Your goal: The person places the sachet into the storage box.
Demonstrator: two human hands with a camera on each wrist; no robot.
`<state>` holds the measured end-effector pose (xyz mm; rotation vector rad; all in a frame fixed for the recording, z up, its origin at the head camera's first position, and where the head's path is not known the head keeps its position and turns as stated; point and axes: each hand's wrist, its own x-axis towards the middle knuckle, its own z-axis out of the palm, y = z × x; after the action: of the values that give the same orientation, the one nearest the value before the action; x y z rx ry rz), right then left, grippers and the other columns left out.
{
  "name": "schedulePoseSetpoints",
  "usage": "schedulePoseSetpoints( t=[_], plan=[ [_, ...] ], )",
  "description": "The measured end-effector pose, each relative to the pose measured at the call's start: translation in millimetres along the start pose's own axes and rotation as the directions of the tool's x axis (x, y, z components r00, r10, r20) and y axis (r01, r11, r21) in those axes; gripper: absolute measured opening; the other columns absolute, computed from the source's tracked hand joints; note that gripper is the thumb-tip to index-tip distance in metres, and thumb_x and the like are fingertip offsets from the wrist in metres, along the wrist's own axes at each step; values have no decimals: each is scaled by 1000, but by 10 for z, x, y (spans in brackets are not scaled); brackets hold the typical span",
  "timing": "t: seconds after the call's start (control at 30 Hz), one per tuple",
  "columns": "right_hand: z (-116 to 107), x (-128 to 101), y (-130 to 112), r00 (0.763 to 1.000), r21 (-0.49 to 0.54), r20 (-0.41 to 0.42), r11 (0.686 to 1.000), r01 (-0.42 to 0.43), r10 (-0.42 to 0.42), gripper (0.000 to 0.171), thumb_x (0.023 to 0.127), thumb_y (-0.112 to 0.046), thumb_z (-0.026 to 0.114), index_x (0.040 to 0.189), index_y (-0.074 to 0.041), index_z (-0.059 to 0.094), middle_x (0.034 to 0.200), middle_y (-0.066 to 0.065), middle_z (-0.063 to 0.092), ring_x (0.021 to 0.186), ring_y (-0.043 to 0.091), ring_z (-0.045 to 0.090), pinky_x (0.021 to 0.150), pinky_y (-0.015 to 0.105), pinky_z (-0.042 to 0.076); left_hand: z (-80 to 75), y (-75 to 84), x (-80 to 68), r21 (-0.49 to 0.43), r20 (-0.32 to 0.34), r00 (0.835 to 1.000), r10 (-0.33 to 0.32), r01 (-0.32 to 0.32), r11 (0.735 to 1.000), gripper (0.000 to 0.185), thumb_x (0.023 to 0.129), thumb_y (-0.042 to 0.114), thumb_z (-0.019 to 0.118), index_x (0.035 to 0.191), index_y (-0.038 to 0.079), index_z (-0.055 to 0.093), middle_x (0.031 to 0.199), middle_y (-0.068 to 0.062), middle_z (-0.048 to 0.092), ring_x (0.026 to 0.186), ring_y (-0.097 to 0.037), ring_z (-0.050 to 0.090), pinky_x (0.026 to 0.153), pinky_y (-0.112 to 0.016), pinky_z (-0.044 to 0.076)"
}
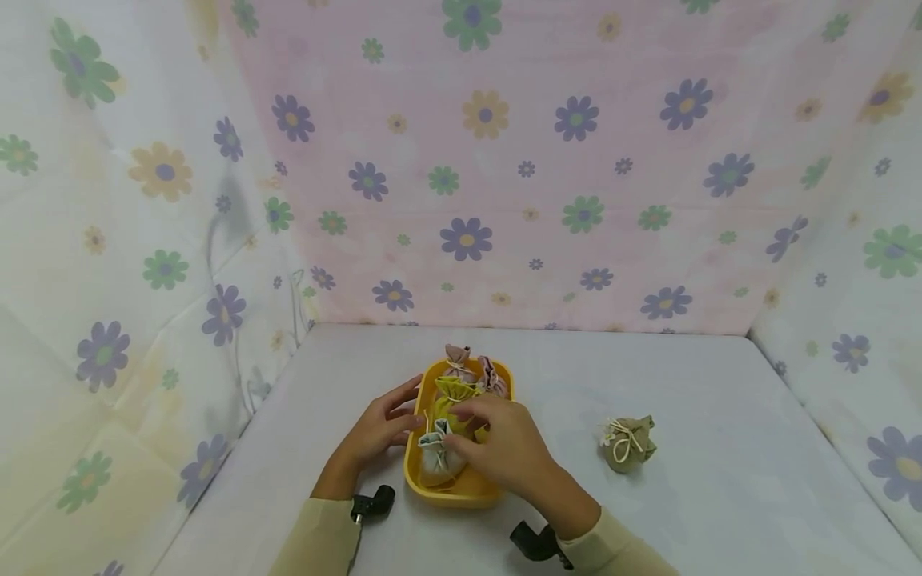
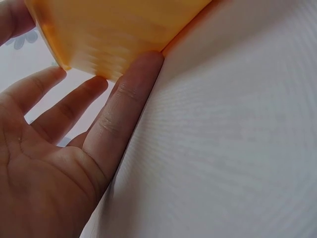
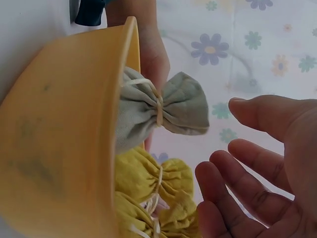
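Note:
A yellow plastic basket [image 1: 455, 501] holds several small drawstring pouches. Against its left side rests my left hand [image 1: 374, 432]; in the left wrist view, the extended fingers [image 2: 119, 114] touch the basket's outer wall. My right hand [image 1: 507, 448] hovers over the basket, its fingers loosely bent and nothing between them. Closest to its thumb is a grey pouch [image 3: 184, 106] tied with a cream cord. Yellow pouches [image 3: 171, 178] lie beside that one, partly hidden by the right hand in the head view. Two pinkish pouches [image 1: 458, 366] sit at the basket's far end.
An olive-brown pouch [image 1: 628, 446] with a cream cord bow lies on the white table [image 1: 706, 416], to the right of the basket. Flower-patterned cloth [image 1: 519, 184] walls in the back and both sides. Black wrist cameras [image 1: 374, 502] are strapped to both wrists.

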<state>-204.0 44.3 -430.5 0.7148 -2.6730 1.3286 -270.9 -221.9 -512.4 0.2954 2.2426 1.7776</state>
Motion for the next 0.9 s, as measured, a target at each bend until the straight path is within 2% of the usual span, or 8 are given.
schedulePoseSetpoints(
  t=[0.17,0.37,0.47,0.67,0.9],
  plan=[
    [-96,-38,2,997,-20,-66,999,48,-50,29,88,-34,83,116,-24,78,106,-10,73,96,14,69,85,36,63,-8,-7,3,5,-20,1000,-24,24,1000,74,92,33,76,156,45,40,162,-3,43,138,-35,55,89,-41,63],
    [-232,-103,0,989,-3,-137,999,52,-52,24,86,-31,86,108,-27,78,104,-17,71,95,12,69,86,39,63,-13,-38,13,-7,-16,999,-29,29,1000,75,91,34,76,156,46,40,163,-3,42,139,-35,54,89,-42,63],
    [-301,-139,44,983,-20,-172,997,69,-72,24,85,-29,86,108,-26,77,103,-15,72,94,11,69,85,37,62,-13,-30,18,-9,-14,1000,-27,27,1000,75,92,33,76,156,45,40,163,-3,42,139,-34,54,89,-42,63],
    [-436,-215,185,963,-121,-242,988,93,-120,27,85,-28,87,109,-21,78,100,-9,74,90,6,65,80,28,59,0,-9,25,0,-35,999,-30,30,1000,73,91,32,76,155,46,42,162,-2,43,139,-35,54,88,-41,63],
    [-622,-324,364,930,-204,-327,973,104,-167,27,82,-25,89,106,-23,77,100,-11,73,90,6,65,76,29,59,11,-8,29,4,-44,999,-29,29,1000,74,91,32,77,155,46,43,161,-2,44,138,-35,55,87,-41,64]
  ],
)
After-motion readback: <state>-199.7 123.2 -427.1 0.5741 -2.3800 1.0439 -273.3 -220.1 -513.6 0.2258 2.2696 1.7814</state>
